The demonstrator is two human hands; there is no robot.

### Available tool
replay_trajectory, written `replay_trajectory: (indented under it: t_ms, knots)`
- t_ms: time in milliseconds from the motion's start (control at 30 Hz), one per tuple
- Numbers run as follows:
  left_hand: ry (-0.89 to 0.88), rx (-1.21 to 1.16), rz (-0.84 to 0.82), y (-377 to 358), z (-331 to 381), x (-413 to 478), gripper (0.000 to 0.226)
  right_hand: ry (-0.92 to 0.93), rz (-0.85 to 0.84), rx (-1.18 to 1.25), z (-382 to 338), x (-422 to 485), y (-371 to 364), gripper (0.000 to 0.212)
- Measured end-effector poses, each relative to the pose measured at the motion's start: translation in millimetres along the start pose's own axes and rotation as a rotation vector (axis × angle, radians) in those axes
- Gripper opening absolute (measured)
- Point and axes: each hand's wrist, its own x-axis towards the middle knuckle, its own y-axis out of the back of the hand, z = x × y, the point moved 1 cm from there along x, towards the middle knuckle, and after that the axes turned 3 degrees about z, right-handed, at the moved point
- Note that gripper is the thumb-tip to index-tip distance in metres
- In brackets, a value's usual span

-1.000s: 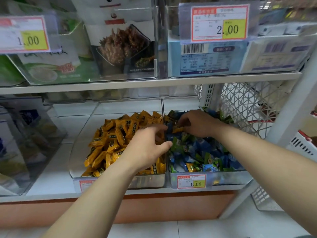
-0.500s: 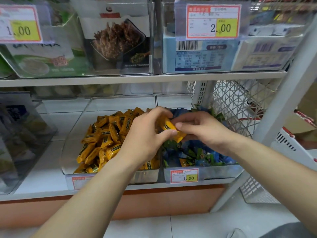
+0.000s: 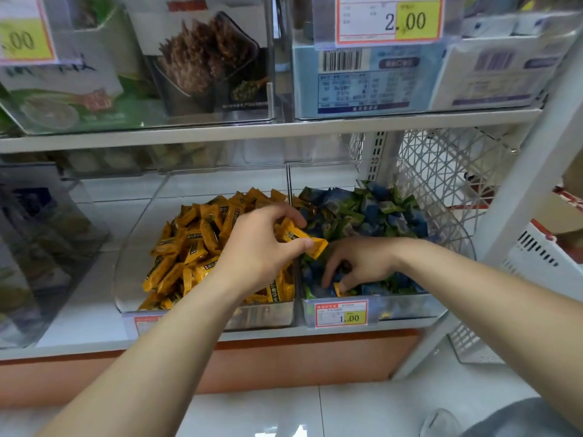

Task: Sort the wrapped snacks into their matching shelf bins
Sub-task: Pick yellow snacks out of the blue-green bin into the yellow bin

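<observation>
L hand [image 3: 260,247] pinch on orange snack [image 3: 299,237]

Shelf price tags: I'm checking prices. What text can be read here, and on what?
"2.00": red-bordered white-and-yellow price tag on the upper right clear bin.
"1.00": matching price tag on the clear bin of blue-green snacks.
".00": upper left price tag, cut off by the frame.
Small print on tags, blue box and yellow wrappers: too blurred.

A: Where does the camera sit?
B: On the person's head. It looks forward and down.
A: At what?
B: The lower shelf [image 3: 94,313], from very near. The orange-snack bin [image 3: 134,247] and the blue-snack bin [image 3: 410,306] fill the middle.
</observation>
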Motion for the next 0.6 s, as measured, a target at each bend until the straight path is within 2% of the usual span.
replay_trajectory:
  t_ms: [133, 200, 300, 400, 500, 600]
  knots:
    - [0.012, 0.012, -0.003, -1, 0, 0, 0.022, 0.015, 0.061, -0.138, -1, 6, -7, 0.007]
    - [0.033, 0.002, 0.014, 0, -1, 1, 0.02, 0.012, 0.106, -0.1, -1, 3, -6, 0.01]
    - [0.085, -0.036, 0.042, 1, -3, 2, 0.02, -0.017, 0.207, 0.102, -2, -11, 2, 0.011]
    - [0.156, -0.156, 0.07, 2, -3, 3, 0.018, -0.049, 0.429, 0.324, -5, -26, 15, 0.005]
    - [0.218, -0.401, 0.093, 2, 0, 4, 0.009, 0.01, 0.611, 0.73, -14, -39, 27, 0.008]
    - [0.335, -0.718, 0.082, 1, 6, 3, 0.009, 0.077, 0.662, 0.975, -27, -47, 33, 0.007]
